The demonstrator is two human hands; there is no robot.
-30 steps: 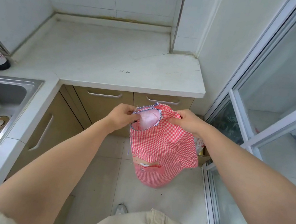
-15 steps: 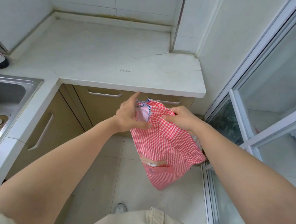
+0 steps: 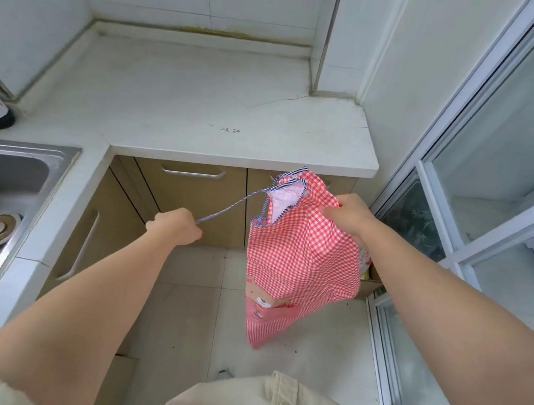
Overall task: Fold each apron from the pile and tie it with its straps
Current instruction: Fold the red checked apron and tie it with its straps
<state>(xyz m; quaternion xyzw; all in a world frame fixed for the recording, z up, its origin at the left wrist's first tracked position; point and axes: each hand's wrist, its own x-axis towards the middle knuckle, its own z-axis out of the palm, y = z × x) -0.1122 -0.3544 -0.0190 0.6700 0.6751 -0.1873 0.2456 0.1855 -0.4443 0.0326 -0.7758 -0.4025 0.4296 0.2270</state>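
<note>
apron (image 3: pixel 302 259): red gingham, hanging in the air just below the front edge of the tabletop (image 3: pixel 203 106), toward its right end, clear of the floor (image 3: pixel 189 294). None of it lies on the tabletop.

right hand (image 3: pixel 348 216): fingers (image 3: pixel 328 211) curled tight on a bunched piece of the top edge, and it carries the whole weight.
left hand (image 3: pixel 174 227): fisted round the thin blue-striped strap (image 3: pixel 230 209), which runs taut from the bib trim out under the tabletop lip.

Handling, my read:
- Light, thin woven cloth, fully limp. It drapes and creases on itself as hung.
- Not fragile, not slippery. A plain pinch should hold.
- The pocket patch (image 3: pixel 262 319) low on the front adds a little bulk, so expect a lumpy fold there.
- The strap is narrow tape and likely to twist or tangle. Grip near its root for control, at the free end for tying.
- For folding, take the two top corners or the bound edge, not mid-panel, and spread it flat on the tabletop. Folding limp cloth in the air will be sloppy.

Second strap: can't see it.
</note>
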